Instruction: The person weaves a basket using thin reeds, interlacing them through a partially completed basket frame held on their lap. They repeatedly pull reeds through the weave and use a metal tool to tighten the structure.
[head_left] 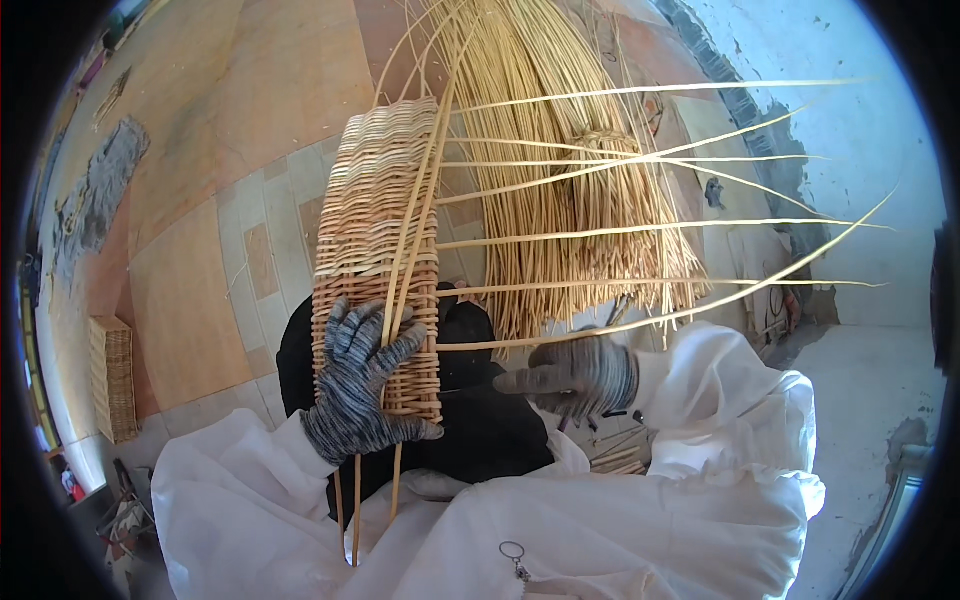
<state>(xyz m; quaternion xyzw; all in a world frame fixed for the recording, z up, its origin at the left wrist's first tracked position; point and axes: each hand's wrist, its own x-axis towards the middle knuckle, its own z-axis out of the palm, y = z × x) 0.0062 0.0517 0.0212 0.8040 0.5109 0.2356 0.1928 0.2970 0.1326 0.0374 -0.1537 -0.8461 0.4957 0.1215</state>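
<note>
A long woven wicker panel [375, 200] lies over my lap, with its long side running away from me. My left hand [362, 370], in a grey striped knit glove, presses on its near part with the fingers over the weave and the long canes that run along it. The thumb reaches the panel's right edge. Loose cane strands [640, 232] stick out to the right from that edge. Just right of the panel is my right hand [575, 380], gloved too, its forefinger stretched toward the panel and the other fingers curled. What those fingers hold is hidden.
A big bundle of thin canes [560, 200], tied with a band, lies ahead on the right. A rectangular wicker piece [114, 380] stands at the far left on the tiled floor [190, 300]. Short cane offcuts [620, 455] lie beside my right forearm. A pale wall [880, 250] is at right.
</note>
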